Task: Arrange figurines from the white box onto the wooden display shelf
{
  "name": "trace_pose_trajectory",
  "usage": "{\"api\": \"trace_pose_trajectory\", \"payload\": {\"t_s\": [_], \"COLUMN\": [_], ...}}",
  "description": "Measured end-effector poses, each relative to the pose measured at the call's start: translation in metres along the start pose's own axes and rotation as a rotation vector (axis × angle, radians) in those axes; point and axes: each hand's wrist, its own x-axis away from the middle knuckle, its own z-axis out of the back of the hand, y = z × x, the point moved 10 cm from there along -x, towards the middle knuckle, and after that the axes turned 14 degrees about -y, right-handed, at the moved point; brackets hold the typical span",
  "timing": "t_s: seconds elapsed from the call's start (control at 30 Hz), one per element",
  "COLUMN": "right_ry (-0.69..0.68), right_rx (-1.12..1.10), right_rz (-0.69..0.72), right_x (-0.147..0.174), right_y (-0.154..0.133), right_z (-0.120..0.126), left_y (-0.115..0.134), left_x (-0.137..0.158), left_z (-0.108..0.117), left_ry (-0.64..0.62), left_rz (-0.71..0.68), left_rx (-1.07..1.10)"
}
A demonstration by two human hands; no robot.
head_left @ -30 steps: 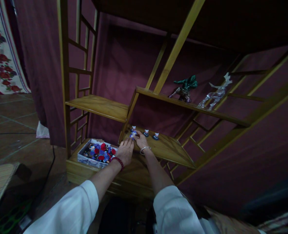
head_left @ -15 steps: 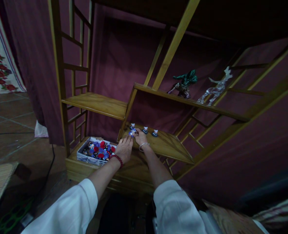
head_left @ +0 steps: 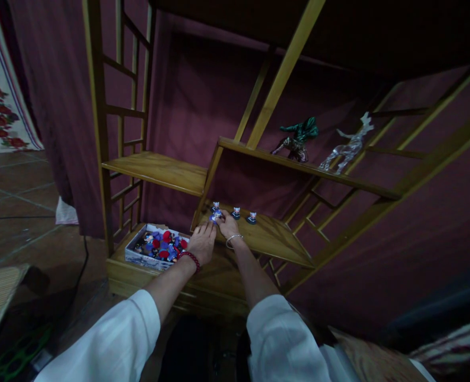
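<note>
My right hand (head_left: 228, 225), with a silver bangle at the wrist, pinches a small purple-and-white figurine (head_left: 215, 216) at the front left of the low wooden shelf (head_left: 264, 233). Close beside it is my left hand (head_left: 203, 240), wearing a red beaded bracelet; its fingers stretch out by the shelf's edge, their tips near the figurine. Behind the held piece stands a small white-and-dark figurine (head_left: 216, 206). Two similar ones, a middle figurine (head_left: 236, 213) and a right figurine (head_left: 251, 217), stand in a row to the right.
Left of my hands, an open cardboard box (head_left: 149, 260) holds many red, blue and dark small pieces. On the upper shelf stand a green-and-bronze statuette (head_left: 298, 138) and a clear deer figure (head_left: 348, 148). A higher left shelf (head_left: 159, 171) and an upright (head_left: 208, 183) frame the space.
Both hands stay at almost the same spot, with the purple-and-white figurine still in the right fingers. The view has shifted slightly.
</note>
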Motion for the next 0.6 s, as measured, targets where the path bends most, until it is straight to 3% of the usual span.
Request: {"api": "trace_pose_trajectory", "payload": {"t_s": [0.2, 0.47, 0.6], "right_ry": [0.019, 0.085, 0.123], "right_rx": [0.042, -0.008, 0.121], "right_rz": [-0.057, -0.009, -0.041], "right_x": [0.006, 0.012, 0.015], "right_y": [-0.003, -0.007, -0.005], "right_z": [0.005, 0.007, 0.008], "left_y": [0.001, 0.002, 0.001], "left_x": [0.000, -0.001, 0.000], "left_z": [0.000, -0.003, -0.004], "left_ry": [-0.018, -0.038, -0.017], "left_rz": [-0.004, -0.022, -0.021], "left_rx": [0.016, 0.025, 0.018]}}
